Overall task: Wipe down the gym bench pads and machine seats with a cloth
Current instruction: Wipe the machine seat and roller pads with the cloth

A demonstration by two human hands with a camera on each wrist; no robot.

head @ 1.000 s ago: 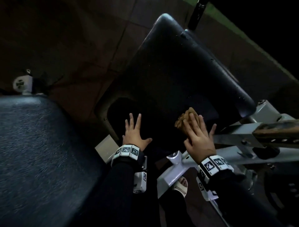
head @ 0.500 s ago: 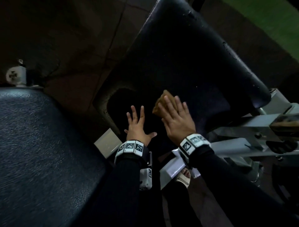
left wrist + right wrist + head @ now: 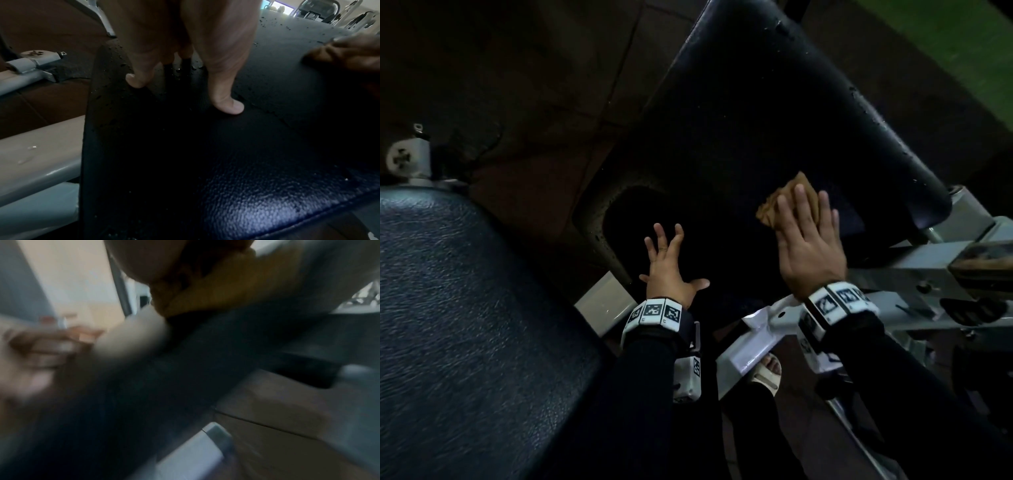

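Observation:
A black padded machine seat (image 3: 774, 113) slopes away from me in the head view. My right hand (image 3: 806, 233) lies flat on a tan cloth (image 3: 791, 202) and presses it onto the seat's near right part. The cloth (image 3: 216, 293) shows under the palm in the blurred right wrist view. My left hand (image 3: 666, 263) rests on the seat's near left end with straight, spread fingers and holds nothing. Its fingertips (image 3: 230, 107) touch the wet, droplet-covered pad (image 3: 267, 146).
A second dark textured pad (image 3: 465, 325) fills the near left. The grey-white steel machine frame (image 3: 893, 277) runs under the seat on the right. A bolted bracket (image 3: 405, 156) stands at the far left. Brown floor (image 3: 517, 85) lies beyond; my sandalled foot (image 3: 767, 371) below.
My right hand has slid the cloth across the seat, first to the left beside my left hand, then back to the right. The left hand has stayed in place.

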